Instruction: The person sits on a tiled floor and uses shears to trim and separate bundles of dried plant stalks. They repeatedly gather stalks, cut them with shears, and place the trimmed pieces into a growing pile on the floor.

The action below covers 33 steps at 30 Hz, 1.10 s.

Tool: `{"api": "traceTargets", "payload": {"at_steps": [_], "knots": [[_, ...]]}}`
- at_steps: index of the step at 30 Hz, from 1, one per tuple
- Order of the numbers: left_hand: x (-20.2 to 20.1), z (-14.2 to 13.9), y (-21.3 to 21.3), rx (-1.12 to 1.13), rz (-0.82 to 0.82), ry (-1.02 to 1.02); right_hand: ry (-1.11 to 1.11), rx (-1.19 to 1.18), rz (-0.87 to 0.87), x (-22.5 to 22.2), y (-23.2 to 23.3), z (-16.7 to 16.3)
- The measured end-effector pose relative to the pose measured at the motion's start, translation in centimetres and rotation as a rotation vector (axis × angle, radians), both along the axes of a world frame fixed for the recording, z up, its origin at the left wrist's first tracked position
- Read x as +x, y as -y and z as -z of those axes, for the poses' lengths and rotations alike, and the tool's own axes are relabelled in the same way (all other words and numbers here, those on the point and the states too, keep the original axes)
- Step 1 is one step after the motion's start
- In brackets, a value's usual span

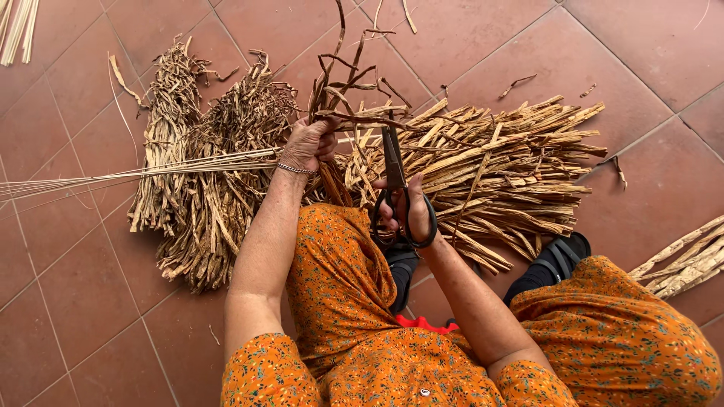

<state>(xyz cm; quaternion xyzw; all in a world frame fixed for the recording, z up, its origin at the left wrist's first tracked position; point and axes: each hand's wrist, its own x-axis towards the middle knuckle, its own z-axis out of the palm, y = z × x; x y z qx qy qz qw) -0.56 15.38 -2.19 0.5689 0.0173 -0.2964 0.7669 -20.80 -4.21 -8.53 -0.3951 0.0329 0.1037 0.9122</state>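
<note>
A bunch of dark dried strips [339, 83] stands upright in the middle of the scene, gripped in the closed left hand [309, 143], which wears a thin bracelet [296, 169]. Just right of it, the right hand [407, 207] has its fingers through the handles of black scissors [394, 169], blades pointing up at the strips. Behind lie a pale pile of split stalks [498, 158] and, to the left, a heap of curled strips [204, 173] on the tiled floor [75, 286].
</note>
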Motion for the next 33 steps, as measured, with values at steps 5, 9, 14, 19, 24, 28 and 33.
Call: {"api": "traceTargets", "payload": {"at_steps": [5,9,14,19,24,28,33], "knots": [[0.2,0.4,-0.2,-0.003,0.002,0.009,-0.012,-0.081,0.012,-0.4,0.4,-1.1],[0.3,0.4,-0.4,0.007,0.002,0.035,-0.046,-0.212,0.083,-0.6,0.3,-1.0],[0.3,0.4,-0.9,-0.017,-0.004,0.039,-0.23,-0.218,0.268,-0.4,0.8,0.5],[0.6,0.6,-1.3,-0.076,0.033,0.044,-0.159,-0.209,0.512,-0.1,1.9,0.9],[0.6,0.9,-1.1,0.036,0.087,0.037,0.082,-0.261,0.255,-0.1,3.5,-0.7],[0.4,1.1,-0.8,0.054,0.153,0.045,-0.013,-0.321,0.028,-0.2,3.6,-1.5],[0.2,1.3,-1.2,-0.006,0.184,0.05,-0.041,-0.333,0.003,0.2,3.2,-1.0]]}}
